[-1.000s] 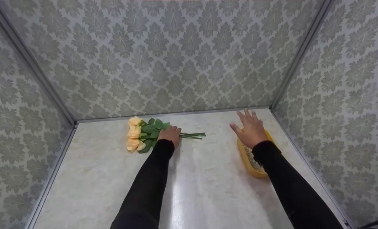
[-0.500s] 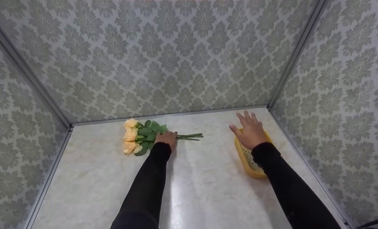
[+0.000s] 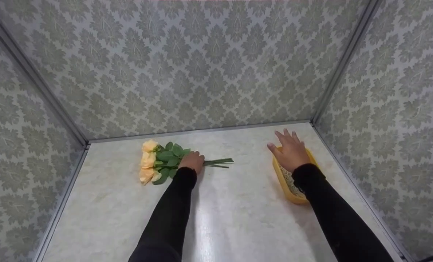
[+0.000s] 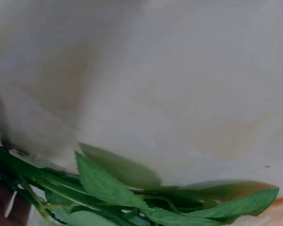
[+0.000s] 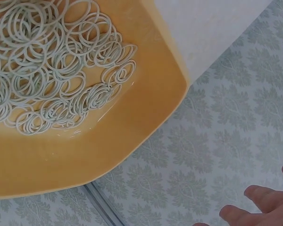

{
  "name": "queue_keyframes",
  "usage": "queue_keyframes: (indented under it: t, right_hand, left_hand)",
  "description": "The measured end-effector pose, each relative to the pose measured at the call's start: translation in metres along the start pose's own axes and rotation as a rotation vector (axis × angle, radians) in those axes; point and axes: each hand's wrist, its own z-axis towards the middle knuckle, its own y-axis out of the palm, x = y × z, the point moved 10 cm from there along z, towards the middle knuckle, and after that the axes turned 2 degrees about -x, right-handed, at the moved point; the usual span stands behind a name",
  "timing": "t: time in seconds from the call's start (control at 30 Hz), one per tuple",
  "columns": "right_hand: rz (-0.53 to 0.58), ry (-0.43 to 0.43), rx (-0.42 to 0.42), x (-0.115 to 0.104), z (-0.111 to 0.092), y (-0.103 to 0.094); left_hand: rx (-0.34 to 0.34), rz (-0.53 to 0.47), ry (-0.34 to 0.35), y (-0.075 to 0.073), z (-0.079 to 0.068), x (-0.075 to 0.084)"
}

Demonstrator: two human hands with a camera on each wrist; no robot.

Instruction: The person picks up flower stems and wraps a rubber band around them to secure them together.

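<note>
Toward the far left of the table [image 3: 234,218], the left hand [image 3: 192,162] has its fingers curled on the roses' [image 3: 168,159] stems [image 3: 218,162], seemingly steadying them. Far right, the right hand [image 3: 291,154] hovers, fingers spread, above the yellow tub [image 3: 284,185]; taking its pale rings [image 5: 66,61] would call for pinching.
</note>
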Motion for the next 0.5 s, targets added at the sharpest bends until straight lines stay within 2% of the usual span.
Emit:
queue_keyframes:
  t: [0.23, 0.37, 0.5]
  right_hand:
    - [-0.001, 0.006, -0.003, -0.003, 0.001, 0.003]
    - [-0.008, 0.027, -0.019, -0.002, 0.002, 0.007]
    - [-0.020, 0.035, -0.059, 0.000, 0.002, 0.013]
  left_hand:
    - [-0.001, 0.065, 0.023, -0.002, -0.011, -0.009]
    - [0.003, 0.067, 0.050, -0.009, -0.022, -0.011]
    - [0.025, 0.027, 0.058, -0.013, -0.033, -0.016]
